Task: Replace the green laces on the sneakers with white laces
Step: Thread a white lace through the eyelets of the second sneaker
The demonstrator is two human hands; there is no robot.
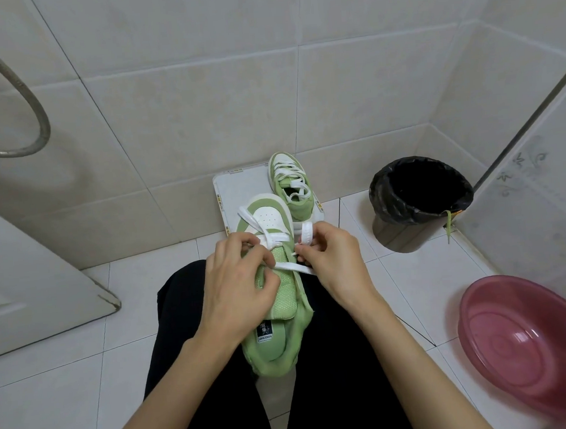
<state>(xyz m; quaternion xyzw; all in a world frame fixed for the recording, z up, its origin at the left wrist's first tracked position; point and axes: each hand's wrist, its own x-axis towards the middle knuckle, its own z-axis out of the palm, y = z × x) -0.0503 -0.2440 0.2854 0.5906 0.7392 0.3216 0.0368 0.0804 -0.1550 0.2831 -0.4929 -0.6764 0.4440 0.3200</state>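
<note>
Tiled floor [69, 380]: extends under and around both hands. Door [28, 282]: well to the left of the left hand. Black trousers [182, 322]: directly below both hands; they support the near sneaker.

Pink basin [532, 347]: on the floor, well to the right of the right hand and nearer the person. Waste bin [397, 236] with black liner: to the right of the right hand, apart from it. White tray [239, 190]: on the floor just beyond both hands.

Near sneaker [280, 295]: green and white, lying on the lap between the hands, toe pointing away. Far sneaker [299, 206]: stands on the tray just beyond the right hand, already threaded with white lacing.

Left hand [236, 291]: fingers curled around the left flank of the near sneaker, grasping it. Right hand [335, 261]: fingertips pinch the white lace [292, 267] at the right eyelet row.

White lace: crosses the tongue from one hand to the other; a loop shows above the right hand. Green lace [449, 226]: hangs over the bin rim, well right of the right hand.
</note>
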